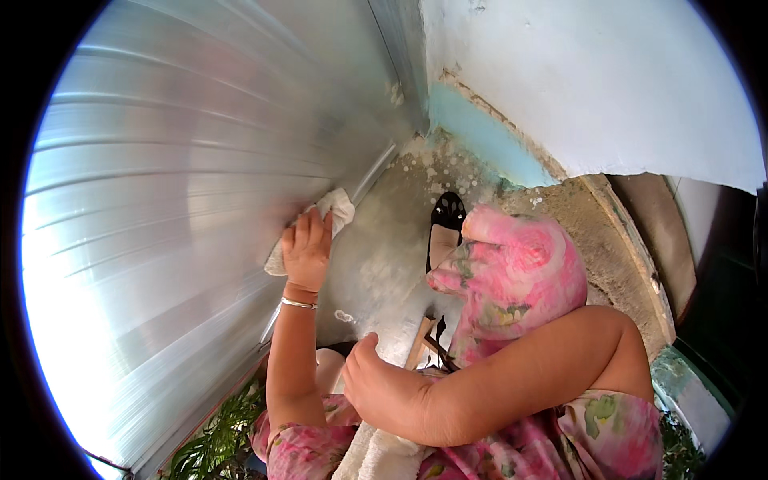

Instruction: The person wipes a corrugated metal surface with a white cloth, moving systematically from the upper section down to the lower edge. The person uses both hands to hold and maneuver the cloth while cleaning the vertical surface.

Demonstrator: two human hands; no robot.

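My left hand [306,250] presses a crumpled white cloth [338,206] against the lower part of a shiny ribbed metal panel [200,168]. The fingers lie bent over the cloth, and parts of it stick out on both sides of the hand. A silver bangle [299,303] circles that wrist. Across my lap comes my right forearm, with my right hand [382,392] close to the body. Its thumb points up; the other fingers are hidden from view. Just below that hand lies a second white cloth [386,454], on the pink flowered clothing [520,264].
A metal strip [374,172] runs along the panel's foot at the stained concrete floor [376,264]. Ahead, a white wall [584,72] with a turquoise base [488,136] meets the panel in a corner. My black shoe [448,212] stands nearby. Green leaves [220,436] grow at lower left.
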